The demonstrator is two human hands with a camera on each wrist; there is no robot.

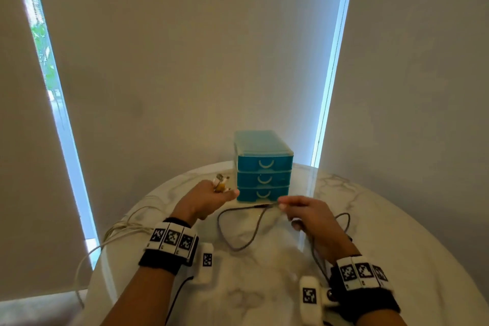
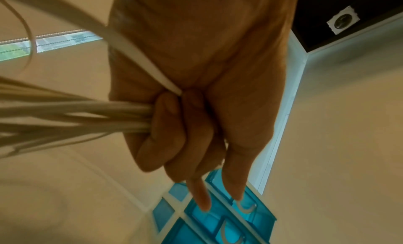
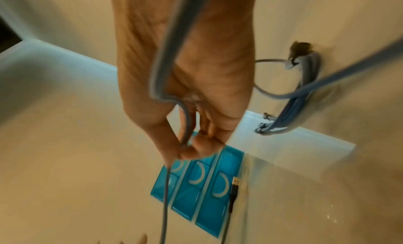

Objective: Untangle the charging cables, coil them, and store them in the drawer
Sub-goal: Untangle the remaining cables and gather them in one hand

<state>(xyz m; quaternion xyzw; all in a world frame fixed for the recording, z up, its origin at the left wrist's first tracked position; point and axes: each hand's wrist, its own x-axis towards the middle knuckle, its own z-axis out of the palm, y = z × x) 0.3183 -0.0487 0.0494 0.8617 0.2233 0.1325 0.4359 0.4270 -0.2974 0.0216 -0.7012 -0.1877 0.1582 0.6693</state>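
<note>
My left hand grips a bundle of white cables, its lower fingers curled round them while the index finger and thumb reach toward the blue three-drawer unit. White plugs stick up from that fist. The white strands trail left off the table edge. My right hand pinches a grey cable between thumb and fingers; it loops on the table in front of the drawers. Its USB plug lies by the bottom drawer. All three drawers are closed.
The round marble table stands against beige blinds, with bright window gaps at left and right. A bundled grey cable lies on the table to the right of my right hand. Both wrists wear marker bands.
</note>
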